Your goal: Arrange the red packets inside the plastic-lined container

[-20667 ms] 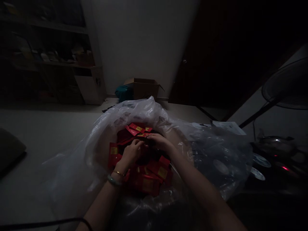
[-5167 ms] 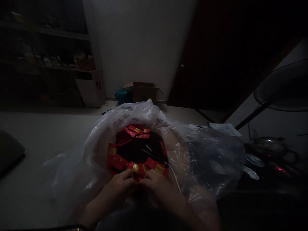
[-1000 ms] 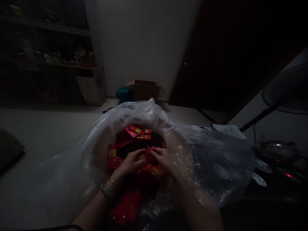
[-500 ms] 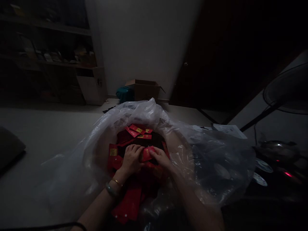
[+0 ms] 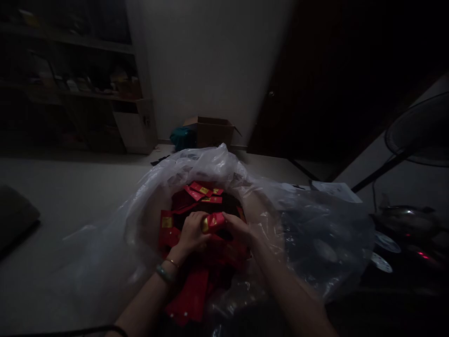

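Observation:
Between both hands is a small red packet (image 5: 214,222) with gold print, held over a large clear plastic bag (image 5: 217,161). My left hand (image 5: 192,232), with a bangle and a thin bracelet at its wrist, grips the packet's left end. My right hand (image 5: 239,228) has its fingers closed at the right end. Several loose red pieces with gold labels (image 5: 203,189) lie in the bag beyond the hands. Another red piece with a gold label (image 5: 166,221) rests left of my left hand. Long red pieces (image 5: 189,297) with small white spots lie nearer me, partly dim.
An open cardboard box (image 5: 214,132) and a teal bundle (image 5: 183,138) stand by the wall. Shelves (image 5: 94,91) are at the left, a dark door (image 5: 298,93) and a fan (image 5: 421,131) at the right. A shiny pot or kettle (image 5: 409,219) is at the right. The room is dim.
The red packet has turned in my hands, and more of its gold end shows by my left fingers. My right hand has shifted slightly right along it.

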Demonstrator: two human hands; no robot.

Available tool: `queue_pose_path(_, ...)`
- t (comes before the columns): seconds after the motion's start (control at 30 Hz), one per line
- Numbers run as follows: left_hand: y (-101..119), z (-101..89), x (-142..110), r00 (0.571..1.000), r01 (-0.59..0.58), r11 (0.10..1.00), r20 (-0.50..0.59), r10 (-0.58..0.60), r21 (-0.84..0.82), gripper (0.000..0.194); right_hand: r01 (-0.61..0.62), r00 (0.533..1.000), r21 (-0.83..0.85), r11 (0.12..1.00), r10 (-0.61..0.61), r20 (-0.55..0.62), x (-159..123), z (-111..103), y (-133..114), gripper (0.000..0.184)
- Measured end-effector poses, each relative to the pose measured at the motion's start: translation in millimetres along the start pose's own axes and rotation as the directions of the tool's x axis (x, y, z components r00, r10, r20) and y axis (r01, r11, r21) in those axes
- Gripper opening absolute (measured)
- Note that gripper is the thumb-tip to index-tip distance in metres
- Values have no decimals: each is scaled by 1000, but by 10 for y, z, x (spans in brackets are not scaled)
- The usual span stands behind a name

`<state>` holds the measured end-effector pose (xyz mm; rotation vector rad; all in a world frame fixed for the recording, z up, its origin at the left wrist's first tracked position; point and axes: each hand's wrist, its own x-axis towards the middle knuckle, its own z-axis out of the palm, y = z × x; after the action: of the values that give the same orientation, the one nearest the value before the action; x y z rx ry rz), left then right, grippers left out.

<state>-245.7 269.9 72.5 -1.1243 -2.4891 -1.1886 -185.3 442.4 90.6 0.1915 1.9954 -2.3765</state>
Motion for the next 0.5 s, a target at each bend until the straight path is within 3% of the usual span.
queue_pose_path(0.17,-35,25,-6,996,14,998,-85,-20,-67,41,-20,999,0,1000,20,46,108,-89,-76,39)
queue_pose_path(0.33,-99,68,-7,983,46,991,-168,-67,-127,45,-19,1000,35,999,19,1,209,-105,-147,39)
queue_pose_path(0.5,-108,70,6,964,82,994,-248,-99,-79,44,8,1000,-43,999,-8,-4,222,-107,-253,37)
